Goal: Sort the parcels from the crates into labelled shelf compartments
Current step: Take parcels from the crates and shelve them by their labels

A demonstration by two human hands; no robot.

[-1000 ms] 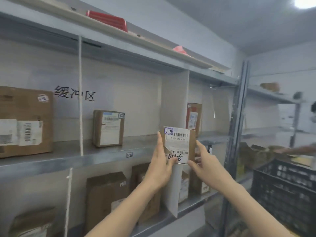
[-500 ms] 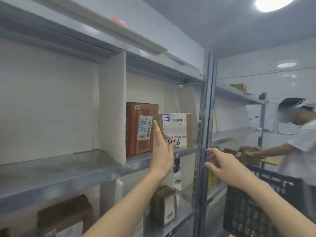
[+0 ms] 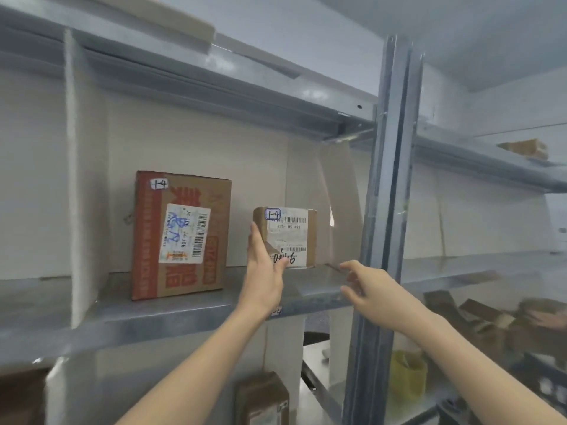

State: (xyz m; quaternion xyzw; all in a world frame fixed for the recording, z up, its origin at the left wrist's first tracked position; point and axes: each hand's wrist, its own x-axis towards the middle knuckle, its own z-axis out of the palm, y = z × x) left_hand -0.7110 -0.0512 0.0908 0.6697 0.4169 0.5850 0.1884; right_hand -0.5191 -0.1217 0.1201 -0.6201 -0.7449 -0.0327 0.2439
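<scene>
Small brown cardboard parcel (image 3: 290,240) is held by the left hand (image 3: 265,265) at its lower-left corner. The thumb is laid across the front label and the fingers run up the left side. The white label faces the camera, and its corner tag reads 1-4.

The parcel stands upright in the compartment bounded by the white divider panel (image 3: 86,179) on the left and the grey steel upright (image 3: 386,210) on the right. Its base is level with the grey metal shelf (image 3: 184,305). Whether the weight is already borne by the shelf cannot be told.

A large red-and-brown cardboard box (image 3: 181,234), also tagged 1-4, sits on the same shelf to the left, apart from the parcel. The compartment match is therefore judged correct.

The right hand (image 3: 368,286) is empty, with fingers loosely spread. It is low and right of the parcel, near the shelf's front lip, and not touching the parcel.

Key relation: the parcel lies up and right of the left palm and is gripped at 1 corner only, so withdrawal is expected leftward and toward the body. The left hand is the nearer of the 2.

Step judged: placement nearly done, release pending. Risk: a forward tip if the base is not seated.
</scene>
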